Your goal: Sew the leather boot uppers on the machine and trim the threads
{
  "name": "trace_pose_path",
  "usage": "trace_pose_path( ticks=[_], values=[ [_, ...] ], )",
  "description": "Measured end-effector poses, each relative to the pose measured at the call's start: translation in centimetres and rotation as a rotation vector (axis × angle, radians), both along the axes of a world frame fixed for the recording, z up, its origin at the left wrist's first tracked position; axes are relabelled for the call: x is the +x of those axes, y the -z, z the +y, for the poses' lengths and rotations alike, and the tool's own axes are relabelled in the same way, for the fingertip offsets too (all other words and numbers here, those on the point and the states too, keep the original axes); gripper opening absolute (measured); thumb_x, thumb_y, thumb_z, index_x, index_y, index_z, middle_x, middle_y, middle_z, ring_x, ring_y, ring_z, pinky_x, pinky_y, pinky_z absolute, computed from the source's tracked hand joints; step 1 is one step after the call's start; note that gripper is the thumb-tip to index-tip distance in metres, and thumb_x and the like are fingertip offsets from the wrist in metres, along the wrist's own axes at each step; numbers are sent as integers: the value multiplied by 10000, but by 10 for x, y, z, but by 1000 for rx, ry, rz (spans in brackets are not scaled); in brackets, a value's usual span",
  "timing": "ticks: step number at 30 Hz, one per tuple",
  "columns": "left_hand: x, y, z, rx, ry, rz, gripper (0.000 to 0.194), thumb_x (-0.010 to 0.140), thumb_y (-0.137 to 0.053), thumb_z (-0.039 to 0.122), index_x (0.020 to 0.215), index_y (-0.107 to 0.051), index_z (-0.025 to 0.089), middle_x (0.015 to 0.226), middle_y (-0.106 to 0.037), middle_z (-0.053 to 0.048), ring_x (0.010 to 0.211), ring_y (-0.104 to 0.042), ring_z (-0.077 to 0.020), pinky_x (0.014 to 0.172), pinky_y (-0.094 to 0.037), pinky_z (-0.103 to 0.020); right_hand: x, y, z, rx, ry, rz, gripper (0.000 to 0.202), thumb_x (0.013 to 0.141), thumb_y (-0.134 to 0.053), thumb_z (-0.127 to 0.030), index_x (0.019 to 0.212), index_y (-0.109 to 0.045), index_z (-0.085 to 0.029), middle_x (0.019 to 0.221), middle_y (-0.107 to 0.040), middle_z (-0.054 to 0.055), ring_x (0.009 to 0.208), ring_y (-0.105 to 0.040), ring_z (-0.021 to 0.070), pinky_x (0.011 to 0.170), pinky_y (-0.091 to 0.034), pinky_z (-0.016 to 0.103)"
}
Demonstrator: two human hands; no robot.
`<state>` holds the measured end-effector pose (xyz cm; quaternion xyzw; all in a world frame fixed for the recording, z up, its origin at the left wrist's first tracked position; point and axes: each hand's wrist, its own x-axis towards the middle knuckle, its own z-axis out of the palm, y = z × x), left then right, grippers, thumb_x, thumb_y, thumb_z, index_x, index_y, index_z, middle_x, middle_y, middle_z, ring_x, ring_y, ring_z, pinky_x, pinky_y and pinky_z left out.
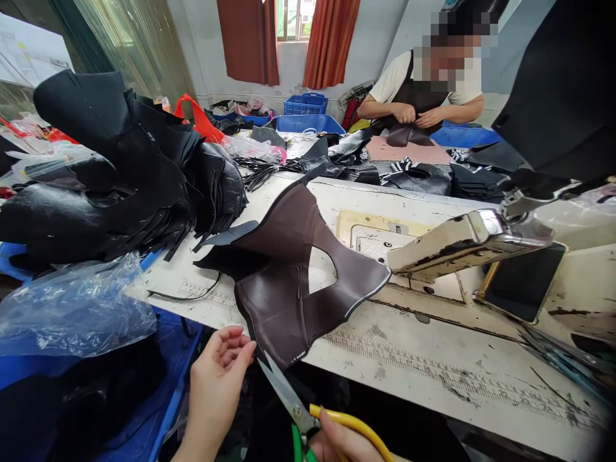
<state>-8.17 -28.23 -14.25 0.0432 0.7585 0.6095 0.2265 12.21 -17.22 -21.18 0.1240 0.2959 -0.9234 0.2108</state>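
Observation:
A dark brown leather piece (pixel 279 308) with a cut-out opening lies on the sewing table, its lower end overhanging the front edge. My left hand (pixel 221 366) is closed, thumb and fingers pinched at the black lower-left edge of this piece. In my right hand (pixel 349 439) is a pair of scissors (pixel 289 391) with one yellow and one green handle. Their blades are parted a little, tips close to the leather edge and my left thumb. The leather's right tip, edged in white, touches or lies just beside the sewing machine head (pixel 443 247).
Stacked black leather pieces (pixel 144 167) stand at the left, above a clear plastic bag (pixel 81 308) and blue bin (pixel 168 398). A phone (pixel 524 282) and more scissors (pixel 558 353) lie right. Across the table, a co-worker's hands (pixel 416 117) hold dark material.

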Motion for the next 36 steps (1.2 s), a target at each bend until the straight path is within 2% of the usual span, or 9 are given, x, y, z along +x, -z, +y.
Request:
trace_pose_path(
  ticks=[2, 4, 11, 15, 19, 23, 27, 32, 36],
  values=[
    [7, -4, 4, 85, -71, -109, 580, 533, -885, 441, 943, -601, 146, 796, -710, -41, 723, -692, -174, 660, -612, -272, -4, 5, -8, -41, 13, 44, 884, 870, -210, -849, 741, -652, -94, 559, -422, -3, 484, -355, 83, 500, -265, 205],
    [12, -6, 6, 131, -121, -168, 596, 507, -907, 425, 919, -582, 143, 821, -714, -38, 737, -693, -158, 678, -609, -253, -3, 5, -13, -52, 29, 56, 901, 862, -180, -859, 712, -636, -97, 549, -410, -6, 472, -337, 78, 498, -263, 204],
    [27, 5, 12, 225, -176, -321, 564, 518, -934, 361, 908, -595, 135, 762, -707, -1, 691, -686, -127, 657, -596, -229, 14, -15, -2, 35, 198, 4, 863, 904, -247, -811, 729, -671, -80, 566, -440, -9, 458, -314, 65, 494, -245, 206],
    [40, 10, 15, 240, -166, -373, 512, 556, -920, 358, 892, -608, 128, 758, -716, -9, 683, -693, -132, 679, -598, -253, 11, -2, 1, 12, 133, -68, 1003, 856, -91, -865, 652, -668, -71, 489, -454, 8, 385, -334, 67, 406, -155, 218],
    [42, 12, 17, 227, -173, -366, 519, 572, -919, 369, 921, -631, 117, 754, -729, -19, 705, -691, -120, 664, -565, -195, 6, 10, 2, -12, 83, -97, 1041, 851, -54, -863, 613, -667, -56, 415, -424, 5, 324, -327, 62, 363, -120, 226],
    [46, 11, 22, 249, -186, -426, 550, 490, -949, 395, 844, -624, 129, 664, -696, 13, 614, -648, -94, 605, -546, -183, 9, 8, 4, -37, 78, -132, 1033, 863, -53, -846, 614, -667, -55, 409, -445, 14, 308, -332, 67, 345, -108, 233],
    [63, 7, 24, 287, -180, -546, 598, 451, -961, 410, 892, -669, 130, 768, -734, -30, 655, -656, -106, 634, -563, -212, 25, 11, 4, -61, 70, -131, 1036, 830, -79, -881, 615, -660, -50, 399, -434, 8, 297, -323, 68, 334, -86, 237],
    [78, 7, 24, 322, -150, -645, 504, 438, -970, 379, 799, -736, 115, 790, -726, -41, 680, -642, -106, 647, -566, -203, 46, 12, 1, -91, 80, -137, 1033, 835, -91, -878, 646, -657, -34, 422, -447, 13, 303, -328, 63, 331, -79, 236],
    [82, 7, 26, 350, -142, -709, 475, 426, -973, 370, 760, -746, 120, 764, -704, -25, 652, -611, -91, 608, -555, -188, 51, 14, -2, -77, 101, -162, 1014, 844, -118, -874, 661, -664, -39, 449, -464, 14, 322, -347, 61, 331, -89, 232]
  ],
)
